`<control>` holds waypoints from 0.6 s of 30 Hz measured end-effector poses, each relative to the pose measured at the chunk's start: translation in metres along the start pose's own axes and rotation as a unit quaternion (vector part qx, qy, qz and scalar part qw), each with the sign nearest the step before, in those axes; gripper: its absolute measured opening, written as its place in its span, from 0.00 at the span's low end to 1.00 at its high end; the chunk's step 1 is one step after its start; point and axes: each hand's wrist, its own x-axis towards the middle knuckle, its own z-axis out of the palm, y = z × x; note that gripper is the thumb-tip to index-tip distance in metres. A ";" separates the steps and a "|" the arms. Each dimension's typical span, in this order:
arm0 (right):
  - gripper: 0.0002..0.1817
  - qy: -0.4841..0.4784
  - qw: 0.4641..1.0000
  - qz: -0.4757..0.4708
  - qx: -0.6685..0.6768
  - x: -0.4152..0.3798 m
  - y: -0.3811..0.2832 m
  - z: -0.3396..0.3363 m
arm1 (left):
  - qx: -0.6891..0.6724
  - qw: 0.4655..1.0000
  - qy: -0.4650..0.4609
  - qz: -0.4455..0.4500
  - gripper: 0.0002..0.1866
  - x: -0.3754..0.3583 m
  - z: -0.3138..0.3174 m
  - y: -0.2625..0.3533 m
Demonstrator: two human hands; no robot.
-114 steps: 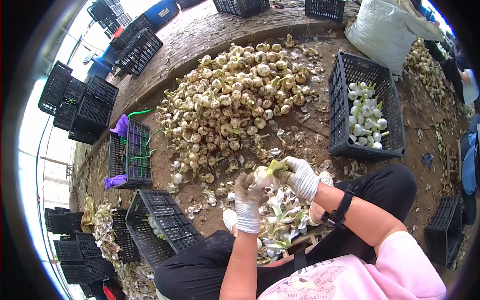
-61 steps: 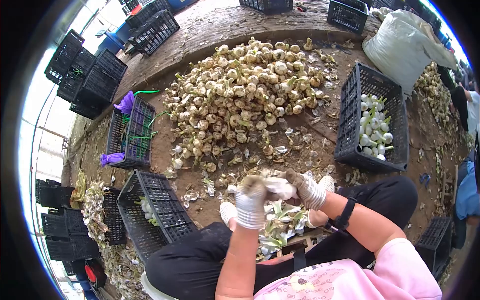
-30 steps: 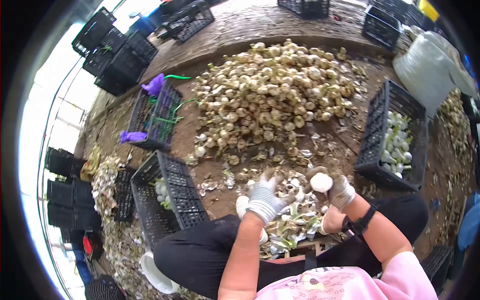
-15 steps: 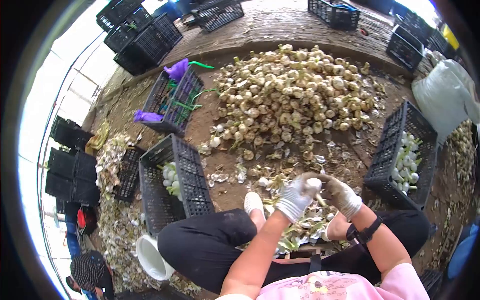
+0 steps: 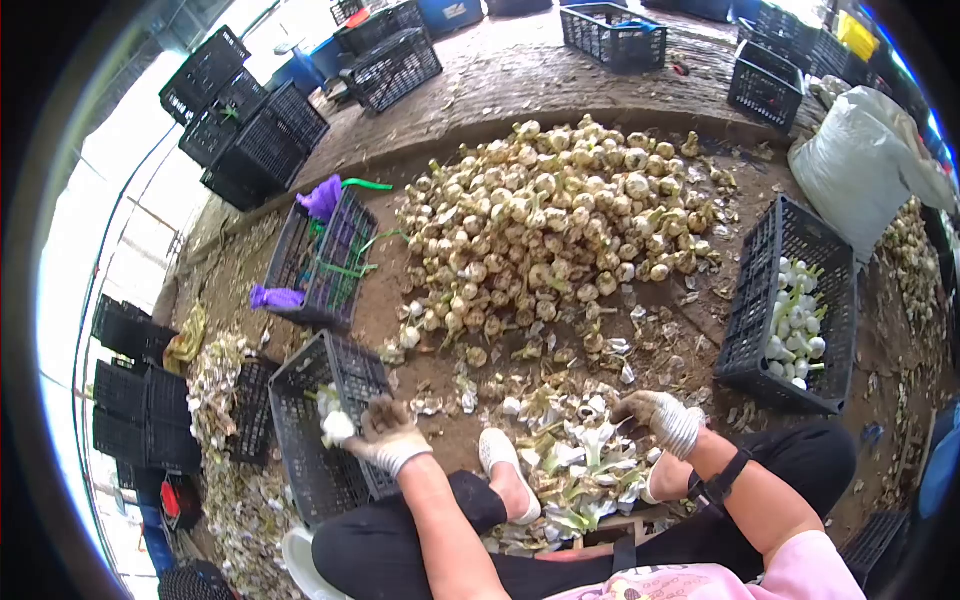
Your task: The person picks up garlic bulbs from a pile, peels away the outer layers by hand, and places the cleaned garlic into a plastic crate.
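My left hand (image 5: 390,436), in a soiled white glove, is over the near rim of the left black crate (image 5: 290,400). A peeled white garlic bulb (image 5: 338,427) is at its fingertips, above the crate's inside; whether the fingers still grip it is hard to tell. My right hand (image 5: 660,416), gloved too, is above the peelings (image 5: 585,455) between my feet, its fingers curled towards scraps. A large heap of unpeeled garlic (image 5: 550,220) lies ahead. Peeled bulbs (image 5: 797,325) fill part of the right black crate (image 5: 735,330).
A crate with purple and green netting (image 5: 345,260) stands left of the heap. Stacked black crates (image 5: 120,400) are at the far left, a white bucket (image 5: 300,560) beside my left knee. A white sack (image 5: 850,165) stands at the right, a person (image 5: 190,582) at the lower left.
My left hand has moved left from in front of me to the left crate, with the peeled bulb. My right hand has moved slightly lower and away from the bulb. The view has shifted.
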 end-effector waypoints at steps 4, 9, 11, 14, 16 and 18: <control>0.14 0.042 0.998 0.037 -0.001 0.001 -0.010 0.012 | 0.151 0.974 -0.073 -0.152 0.22 0.018 -0.041 -0.042; 0.12 0.039 0.997 0.049 0.044 0.015 0.010 0.003 | 0.381 0.869 -0.049 -0.313 0.16 0.013 -0.091 -0.122; 0.12 0.042 0.997 0.054 0.038 0.009 -0.005 0.009 | 0.383 0.866 -0.026 -0.320 0.13 0.031 -0.110 -0.149; 0.12 0.051 0.997 0.047 0.032 0.009 0.001 0.004 | 0.461 0.839 -0.077 -0.278 0.22 0.029 -0.095 -0.181; 0.12 0.055 0.997 0.054 0.026 0.011 0.009 -0.002 | 0.537 0.792 -0.126 -0.261 0.29 0.038 -0.082 -0.205; 0.12 0.046 0.998 0.026 0.046 0.014 0.025 -0.012 | 0.597 0.737 -0.129 -0.291 0.30 0.019 -0.037 -0.219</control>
